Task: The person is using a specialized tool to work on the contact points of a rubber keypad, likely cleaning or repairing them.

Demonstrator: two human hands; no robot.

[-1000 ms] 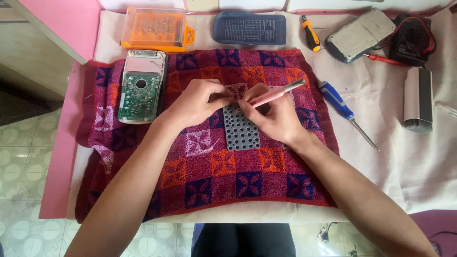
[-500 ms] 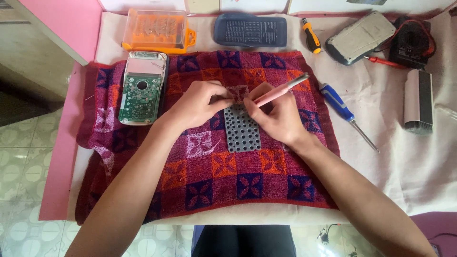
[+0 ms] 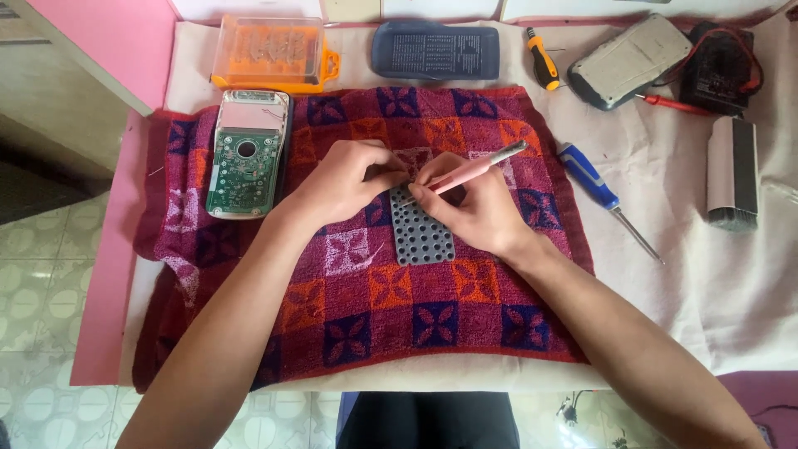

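Head view: your left hand [image 3: 353, 179] pinches the top edge of the grey keypad mat [image 3: 422, 235], which lies flat mid-way on the red patterned towel [image 3: 349, 291]. Your right hand [image 3: 478, 208] grips a pink pen-like tool [image 3: 474, 170], tip down at the mat's upper corner. Judged step: working that corner. Next move needs a steady mat and light tip pressure.

Keypad mat [image 3: 422, 235] on towel [image 3: 366, 291], circuit board [image 3: 246, 158] left, screwdriver [image 3: 607, 198] right.
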